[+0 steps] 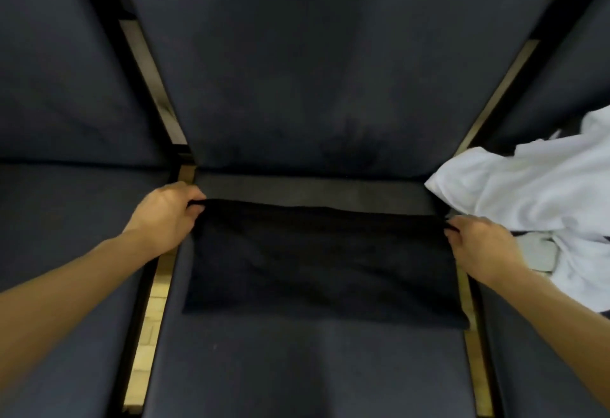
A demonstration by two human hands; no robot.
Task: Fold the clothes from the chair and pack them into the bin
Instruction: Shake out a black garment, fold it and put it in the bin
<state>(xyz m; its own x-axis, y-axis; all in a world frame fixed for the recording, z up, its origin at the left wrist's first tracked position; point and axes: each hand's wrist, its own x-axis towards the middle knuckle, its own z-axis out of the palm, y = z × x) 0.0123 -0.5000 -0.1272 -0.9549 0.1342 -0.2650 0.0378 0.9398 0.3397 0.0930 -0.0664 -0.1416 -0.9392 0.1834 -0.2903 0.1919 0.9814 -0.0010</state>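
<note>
A black garment (323,262) lies flat as a wide rectangle on the seat of the middle dark chair (297,368). My left hand (166,216) pinches its far left corner. My right hand (478,242) pinches its far right corner. The far edge is stretched straight between both hands, a little short of the chair's backrest. A pile of white clothes (534,199) lies crumpled on the chair to the right, close to my right hand. No bin is in view.
Three dark upholstered chairs stand side by side, with narrow gaps (155,302) between them that show a pale floor. The left chair's seat (66,236) holds nothing. A grey folded piece (544,252) shows under the white pile.
</note>
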